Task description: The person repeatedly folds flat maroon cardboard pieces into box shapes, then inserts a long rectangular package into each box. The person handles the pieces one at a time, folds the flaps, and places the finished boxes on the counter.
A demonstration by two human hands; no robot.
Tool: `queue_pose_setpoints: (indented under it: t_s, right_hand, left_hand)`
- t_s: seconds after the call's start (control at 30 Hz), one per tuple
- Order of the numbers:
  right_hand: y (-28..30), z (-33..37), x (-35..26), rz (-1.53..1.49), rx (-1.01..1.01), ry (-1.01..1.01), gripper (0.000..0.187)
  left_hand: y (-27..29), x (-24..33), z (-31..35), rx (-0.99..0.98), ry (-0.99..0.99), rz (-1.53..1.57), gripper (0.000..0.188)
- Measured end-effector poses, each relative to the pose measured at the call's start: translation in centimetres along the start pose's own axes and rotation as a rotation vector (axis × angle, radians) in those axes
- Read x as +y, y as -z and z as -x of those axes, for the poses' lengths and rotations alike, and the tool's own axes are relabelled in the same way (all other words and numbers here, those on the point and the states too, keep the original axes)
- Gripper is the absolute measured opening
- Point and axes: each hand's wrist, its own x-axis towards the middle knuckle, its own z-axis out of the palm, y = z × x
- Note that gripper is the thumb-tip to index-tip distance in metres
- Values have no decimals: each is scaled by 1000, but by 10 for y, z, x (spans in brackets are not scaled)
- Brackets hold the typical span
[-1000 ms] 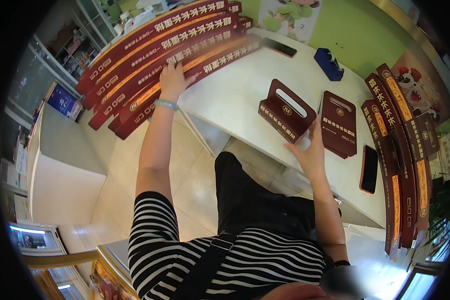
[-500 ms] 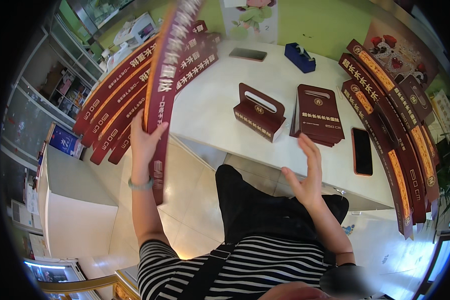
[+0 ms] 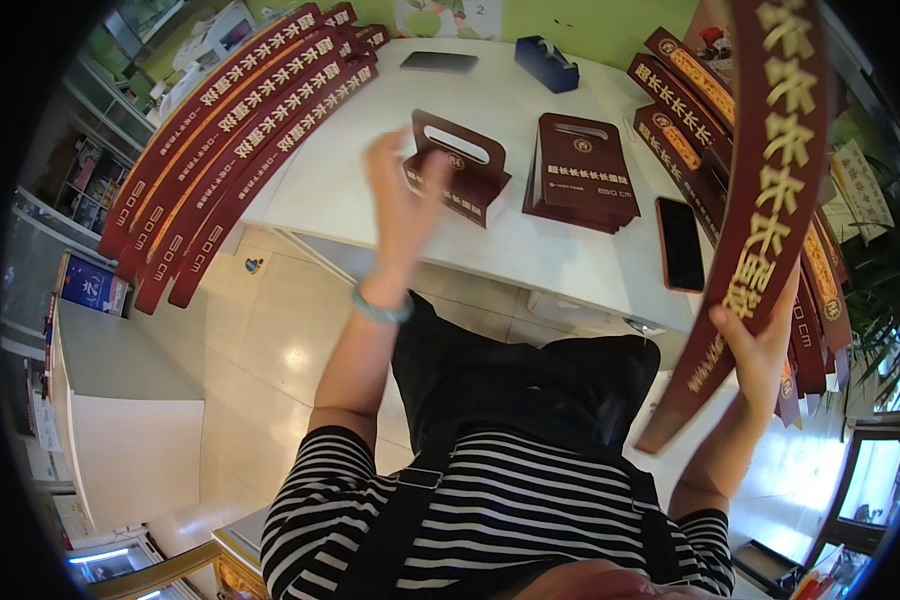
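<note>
My right hand (image 3: 758, 352) is closed around the lower part of a long, narrow maroon box (image 3: 778, 180) with gold lettering, held up at the right, above the table's edge. At the left middle, my left hand (image 3: 402, 205) is blurred by motion, its thumb and fingers apart with nothing between them. It hovers in front of a small maroon carrier sleeve (image 3: 480, 197) with a cut-out handle, which stands opened up on the white table (image 3: 340, 200). Part of that sleeve is hidden behind the hand. Beside it lies a stack of flat maroon carrier sleeves (image 3: 582, 165).
Several long maroon boxes (image 3: 220, 135) lie stacked at the table's left side, overhanging the edge. More long boxes (image 3: 662, 128) are at the right, partly behind the held one. A black phone (image 3: 680, 245), a blue tape dispenser (image 3: 547, 65) and a dark flat device (image 3: 440, 62) rest on the table.
The long box has passed from my left hand to my right hand and moved from left to right. My left hand has moved to the carrier sleeve. The view has shifted slightly.
</note>
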Motion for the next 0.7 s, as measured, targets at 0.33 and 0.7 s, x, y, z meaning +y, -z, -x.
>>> queue_pose_setpoints:
  t_s: [0.33, 0.7]
  right_hand:
    - [-9, 91, 55, 556, -246, -217, 91]
    - [-17, 89, 73, 753, -254, 43, 84]
  left_hand:
    - [-24, -108, -9, -233, 771, 580, 28]
    - [4, -6, -37, -171, 837, 981, 27]
